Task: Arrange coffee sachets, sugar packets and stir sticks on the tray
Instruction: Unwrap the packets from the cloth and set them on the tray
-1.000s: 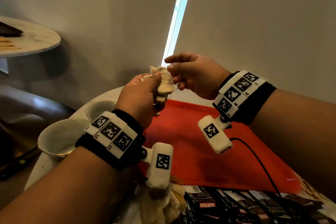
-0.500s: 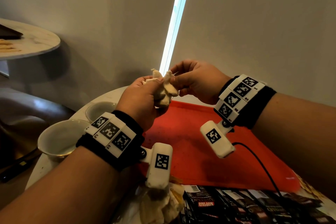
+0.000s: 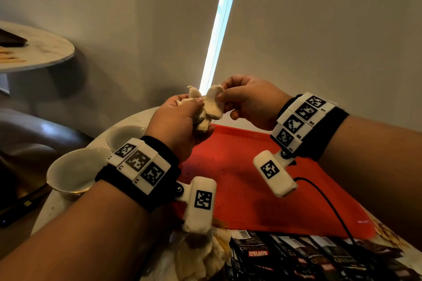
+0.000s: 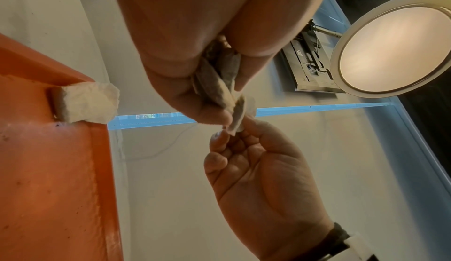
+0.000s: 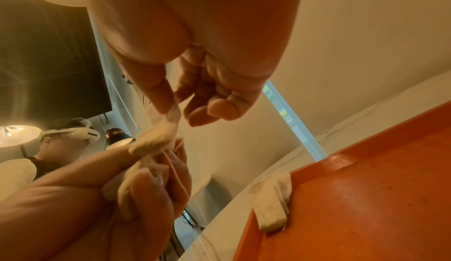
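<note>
Pinching one crumpled tissue (image 3: pixel 209 107), left hand (image 3: pixel 178 125) and right hand (image 3: pixel 249 102) hover above orange tray (image 3: pixel 262 189) on round table (image 3: pixel 127 121).

- Head view: looks forward and down from above both hands, over the orange tray (image 3: pixel 262 185).
- Left wrist view: close under the palm, looking up along the fingers.
- Right wrist view: likewise; both share the crumpled tissue (image 4: pixel 227 99) and tray corner.

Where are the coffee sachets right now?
In the head view the coffee sachets lie fanned on the table just off the near edge of the orange tray, right of a crumpled tissue.
</note>
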Demonstrator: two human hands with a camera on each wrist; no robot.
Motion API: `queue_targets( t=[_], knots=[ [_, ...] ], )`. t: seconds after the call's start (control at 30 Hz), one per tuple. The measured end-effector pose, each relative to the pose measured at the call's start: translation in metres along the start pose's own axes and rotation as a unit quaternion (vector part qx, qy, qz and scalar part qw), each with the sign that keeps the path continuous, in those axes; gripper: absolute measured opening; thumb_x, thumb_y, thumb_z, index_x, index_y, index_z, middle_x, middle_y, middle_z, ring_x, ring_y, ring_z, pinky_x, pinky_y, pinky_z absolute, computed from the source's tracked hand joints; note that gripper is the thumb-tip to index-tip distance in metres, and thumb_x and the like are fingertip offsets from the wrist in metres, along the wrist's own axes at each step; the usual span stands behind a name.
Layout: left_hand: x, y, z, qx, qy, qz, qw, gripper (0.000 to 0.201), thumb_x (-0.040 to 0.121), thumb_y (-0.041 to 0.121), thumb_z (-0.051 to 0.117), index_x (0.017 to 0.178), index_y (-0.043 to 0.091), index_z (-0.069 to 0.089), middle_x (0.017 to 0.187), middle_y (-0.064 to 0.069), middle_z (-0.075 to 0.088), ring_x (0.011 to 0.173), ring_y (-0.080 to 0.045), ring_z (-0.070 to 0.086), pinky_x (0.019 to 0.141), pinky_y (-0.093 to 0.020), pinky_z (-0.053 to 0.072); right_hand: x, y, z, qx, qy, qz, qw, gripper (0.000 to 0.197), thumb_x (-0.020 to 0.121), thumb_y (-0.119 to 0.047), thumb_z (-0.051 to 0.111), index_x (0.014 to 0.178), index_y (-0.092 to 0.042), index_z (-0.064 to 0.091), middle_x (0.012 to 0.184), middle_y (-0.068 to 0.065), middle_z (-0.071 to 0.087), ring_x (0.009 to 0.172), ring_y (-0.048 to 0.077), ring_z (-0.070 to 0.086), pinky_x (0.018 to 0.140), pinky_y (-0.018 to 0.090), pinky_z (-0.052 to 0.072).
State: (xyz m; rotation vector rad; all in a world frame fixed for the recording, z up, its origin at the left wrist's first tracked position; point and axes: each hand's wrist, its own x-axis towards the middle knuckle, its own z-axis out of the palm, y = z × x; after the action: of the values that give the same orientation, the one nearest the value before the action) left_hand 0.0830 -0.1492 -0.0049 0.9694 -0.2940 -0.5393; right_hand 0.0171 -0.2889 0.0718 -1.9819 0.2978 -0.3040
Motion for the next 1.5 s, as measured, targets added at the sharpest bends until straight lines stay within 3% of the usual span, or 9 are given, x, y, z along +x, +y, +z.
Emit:
queue_targets(
  t=[0.1,0.2,0.43,0.67,0.87,1.0,1.13,1.33,1.5],
  knots=[
    [0.000,0.001,0.000,0.001,0.015,-0.004,1.000,0.027,0.100,0.017,0.057,0.127,0.014,0.058,0.092,-0.011,0.062,0.062,-0.016,0.059,0.052,-0.032,0.054,0.000,0.001,-0.002,-0.003,0.009,0.009,1.000,0.007,0.092,-0.001,0.062,0.097,-0.005,0.062,0.079,0.009,0.067,0.063,0.016,0.059,0.052,0.026,0.043],
    [0.001,0.003,0.001,-0.005,0.051,0.000,0.999,0.015,0.100,0.015,0.058,0.114,0.020,0.060,0.093,-0.010,0.065,0.066,-0.018,0.061,0.060,-0.034,0.056,0.000,0.001,-0.003,-0.007,0.020,0.016,1.000,0.007,0.092,-0.001,0.063,0.097,-0.006,0.063,0.077,0.008,0.066,0.059,0.015,0.056,0.049,0.025,0.042],
    [0.001,0.008,0.000,-0.002,0.094,0.034,0.995,0.014,0.100,0.013,0.057,0.108,0.025,0.059,0.099,-0.007,0.068,0.090,-0.026,0.067,0.084,-0.053,0.060,0.002,0.006,-0.005,0.011,0.035,0.029,0.999,0.013,0.092,0.004,0.060,0.099,-0.007,0.062,0.083,0.012,0.066,0.060,0.016,0.054,0.050,0.026,0.041],
    [0.002,0.012,-0.003,-0.030,0.123,0.073,0.989,0.030,0.093,0.006,0.053,0.113,0.028,0.059,0.103,-0.008,0.069,0.084,-0.021,0.069,0.077,-0.042,0.062,0.012,0.012,-0.008,-0.013,0.078,0.045,0.996,0.015,0.093,0.003,0.058,0.102,-0.007,0.065,0.088,0.014,0.070,0.063,0.019,0.066,0.052,0.028,0.049],
    [-0.001,0.019,-0.005,-0.034,0.172,0.137,0.975,0.027,0.089,0.018,0.060,0.106,0.040,0.057,0.108,0.000,0.068,0.095,-0.023,0.072,0.082,-0.046,0.062,0.032,0.020,-0.004,0.005,0.140,0.054,0.989,0.021,0.091,-0.001,0.064,0.112,-0.002,0.064,0.098,0.021,0.072,0.072,0.023,0.071,0.056,0.029,0.057],
    [0.003,0.021,-0.008,-0.074,0.180,0.147,0.970,0.028,0.093,0.020,0.061,0.117,0.036,0.057,0.112,0.000,0.066,0.097,-0.022,0.071,0.080,-0.041,0.062,0.040,0.032,0.010,-0.051,0.096,0.099,0.989,0.017,0.087,0.003,0.066,0.100,-0.008,0.067,0.092,0.017,0.074,0.076,0.025,0.072,0.063,0.033,0.058],
    [0.004,0.022,-0.007,-0.106,0.165,0.134,0.971,0.023,0.098,0.016,0.058,0.111,0.035,0.056,0.114,-0.002,0.062,0.097,-0.024,0.069,0.075,-0.042,0.062,0.049,0.044,0.028,-0.161,0.002,0.148,0.976,0.017,0.085,0.001,0.069,0.084,-0.016,0.066,0.088,0.012,0.071,0.075,0.024,0.069,0.074,0.039,0.060],
    [0.005,0.022,-0.008,-0.103,0.159,0.125,0.974,0.023,0.099,0.016,0.057,0.105,0.038,0.054,0.113,0.000,0.060,0.100,-0.025,0.066,0.076,-0.044,0.062,0.057,0.054,0.050,-0.209,-0.042,0.187,0.959,0.017,0.085,0.006,0.069,0.092,-0.009,0.068,0.105,0.021,0.073,0.096,0.035,0.073,0.085,0.046,0.061],
    [0.006,0.021,-0.007,-0.102,0.147,0.116,0.977,0.022,0.100,0.015,0.056,0.106,0.037,0.054,0.115,-0.001,0.060,0.098,-0.024,0.067,0.073,-0.040,0.062,0.067,0.061,0.060,-0.222,-0.044,0.203,0.953,0.025,0.084,0.007,0.070,0.106,-0.002,0.069,0.108,0.023,0.072,0.097,0.038,0.073,0.089,0.051,0.059]
  ],
)
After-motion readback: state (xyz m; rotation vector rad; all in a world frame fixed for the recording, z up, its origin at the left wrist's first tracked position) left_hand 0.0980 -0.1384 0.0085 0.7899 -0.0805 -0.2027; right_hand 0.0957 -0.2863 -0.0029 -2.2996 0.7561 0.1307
